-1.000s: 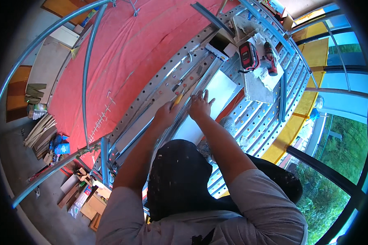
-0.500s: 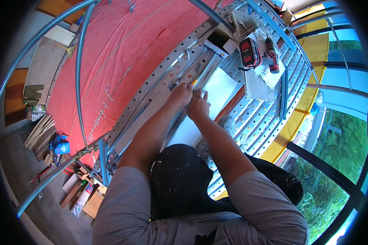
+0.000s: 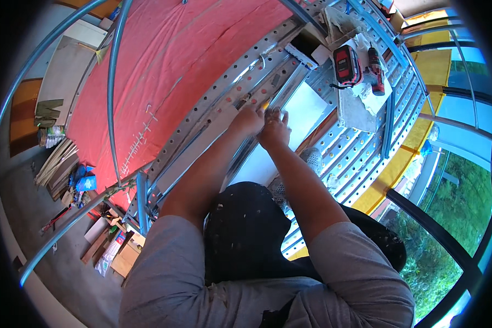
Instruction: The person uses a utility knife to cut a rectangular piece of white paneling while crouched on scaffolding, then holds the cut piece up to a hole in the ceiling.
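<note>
My left hand is closed, its fingers curled downward. A small yellow-ended thing shows at its fingertips; its kind is too small to make out. Close beside it, my right hand lies with fingers apart on a long grey metal strip and the edge of a white board. The strip runs lengthwise along the board and passes under both hands. Another long pale board lies left of my left forearm. What sits directly beneath my palms is hidden.
Perforated metal planks form the platform. Ahead right are a red-black case, a cordless drill and an open box. Red sheeting spreads left. Scaffold tubes rise around me; windows stand right.
The view has shifted slightly, so platform and tools appear a little farther right and lower. Both hands stay close together at the metal strip, the right hand's fingers still apart.
</note>
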A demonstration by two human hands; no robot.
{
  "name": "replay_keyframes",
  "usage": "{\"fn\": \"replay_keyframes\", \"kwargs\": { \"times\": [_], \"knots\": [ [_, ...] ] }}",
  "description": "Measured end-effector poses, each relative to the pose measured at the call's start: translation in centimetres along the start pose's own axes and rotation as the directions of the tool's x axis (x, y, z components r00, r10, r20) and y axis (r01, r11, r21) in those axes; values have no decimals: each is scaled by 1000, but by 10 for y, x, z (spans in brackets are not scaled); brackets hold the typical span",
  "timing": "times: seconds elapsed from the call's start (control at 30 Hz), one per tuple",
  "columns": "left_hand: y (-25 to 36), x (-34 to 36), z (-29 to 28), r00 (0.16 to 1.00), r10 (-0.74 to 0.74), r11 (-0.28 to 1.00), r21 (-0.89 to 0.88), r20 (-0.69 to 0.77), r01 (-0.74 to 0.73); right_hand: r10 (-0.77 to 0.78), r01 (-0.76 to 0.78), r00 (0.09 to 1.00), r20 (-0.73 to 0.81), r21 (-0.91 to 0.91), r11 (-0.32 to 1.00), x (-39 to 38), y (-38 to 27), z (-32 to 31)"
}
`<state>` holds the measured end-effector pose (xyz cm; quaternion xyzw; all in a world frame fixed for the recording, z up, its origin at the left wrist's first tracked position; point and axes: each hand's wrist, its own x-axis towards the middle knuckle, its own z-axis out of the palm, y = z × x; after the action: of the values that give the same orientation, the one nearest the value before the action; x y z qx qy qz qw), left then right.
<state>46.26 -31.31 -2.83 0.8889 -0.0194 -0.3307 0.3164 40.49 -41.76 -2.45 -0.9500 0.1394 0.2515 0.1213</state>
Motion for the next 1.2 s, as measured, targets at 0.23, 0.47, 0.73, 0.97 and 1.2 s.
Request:
{"fn": "replay_keyframes", "kwargs": {
  "times": [0.23,0.47,0.73,0.97,1.2],
  "knots": [
    [-43,-77,-12,988,-124,992,-6,93,125,-15,16,997,78,-14,1000,-4,1,0],
    [-108,-155,-11,980,-130,992,17,149,129,-47,48,998,43,-33,998,-4,-2,4],
    [-148,-236,-18,942,-288,953,-40,173,299,-56,56,998,26,-7,998,-4,-2,6],
    [-154,-260,-24,920,-315,949,66,234,308,-37,38,999,29,-33,999,-3,1,3],
    [-92,-212,-75,987,-151,985,-73,51,155,-35,36,999,24,-37,999,-4,6,-1]
  ]
}}
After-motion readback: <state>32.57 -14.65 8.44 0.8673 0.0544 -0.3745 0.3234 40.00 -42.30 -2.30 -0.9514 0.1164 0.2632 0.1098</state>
